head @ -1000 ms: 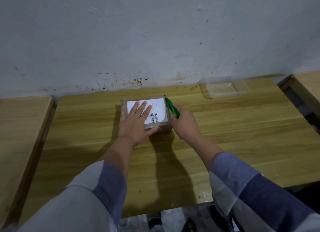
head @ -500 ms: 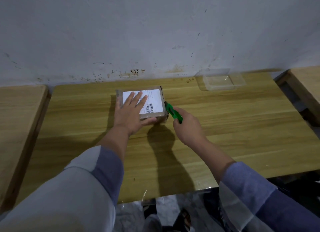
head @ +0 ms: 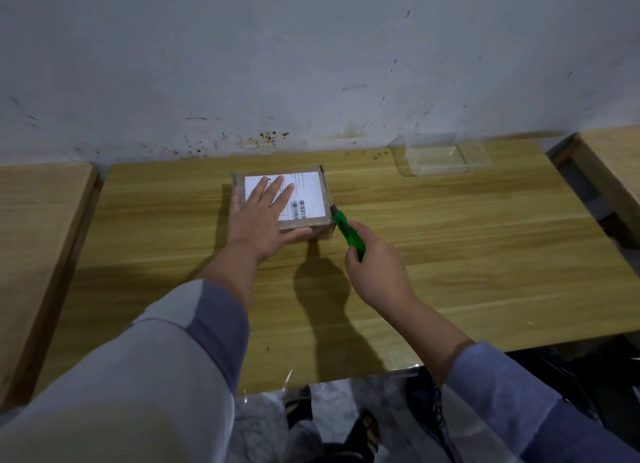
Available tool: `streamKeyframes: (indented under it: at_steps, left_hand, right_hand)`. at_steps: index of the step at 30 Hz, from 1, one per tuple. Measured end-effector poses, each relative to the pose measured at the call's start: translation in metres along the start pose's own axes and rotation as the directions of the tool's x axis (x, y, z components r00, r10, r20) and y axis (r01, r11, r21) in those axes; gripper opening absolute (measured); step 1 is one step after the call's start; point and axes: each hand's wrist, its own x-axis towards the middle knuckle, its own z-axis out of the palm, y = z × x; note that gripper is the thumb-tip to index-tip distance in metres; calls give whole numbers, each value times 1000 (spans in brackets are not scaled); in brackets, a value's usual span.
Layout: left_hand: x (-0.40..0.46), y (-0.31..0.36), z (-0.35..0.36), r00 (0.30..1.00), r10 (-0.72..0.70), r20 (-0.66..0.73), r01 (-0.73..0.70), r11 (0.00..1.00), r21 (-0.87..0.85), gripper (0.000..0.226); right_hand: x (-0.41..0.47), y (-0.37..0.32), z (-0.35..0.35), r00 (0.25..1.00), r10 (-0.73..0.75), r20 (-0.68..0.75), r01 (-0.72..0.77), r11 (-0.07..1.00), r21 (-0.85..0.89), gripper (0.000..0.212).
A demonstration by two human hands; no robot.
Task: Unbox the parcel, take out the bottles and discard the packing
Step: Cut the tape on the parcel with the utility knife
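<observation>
A small brown cardboard parcel [head: 317,194] with a white shipping label lies shut on the wooden table [head: 450,241], near the wall. My left hand [head: 261,217] lies flat on its top, fingers spread over the label, thumb along the near edge. My right hand [head: 375,272] grips a green box cutter [head: 348,232], its tip against the parcel's right near corner. No bottles are in sight.
A clear plastic tray [head: 438,154] stands at the back right of the table by the wall. Two more wooden tables flank this one, left [head: 38,227] and right [head: 609,165]. Below the near edge I see feet in sandals [head: 367,431] on the floor.
My right hand has drawn the green cutter along the parcel's right side from its far end towards me, to the near corner. My left hand has stayed pressed on the parcel.
</observation>
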Motion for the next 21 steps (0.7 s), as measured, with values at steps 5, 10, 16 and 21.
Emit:
streamKeyframes:
  at_steps: [5,10,16,21]
  left_hand:
    - [0,0,0,1000,0,4,0,1000,0,102]
    - [0,0,-1,1000,3,3,-3,1000,1,101]
    - [0,0,-1,1000,-17,9,17,1000,-13,101]
    - [-1,5,-2,999,-49,6,49,999,-5,102]
  right_hand:
    - [-7,4,1,1000,-6,4,7,1000,-30,49]
    - [-10,10,2,1000,-12,-4,12,1000,-28,49]
    - [-13,21,-7,1000,11,15,-11,999,40,47]
    - [5,26,-5,993,113,-29,-104,968,228,56]
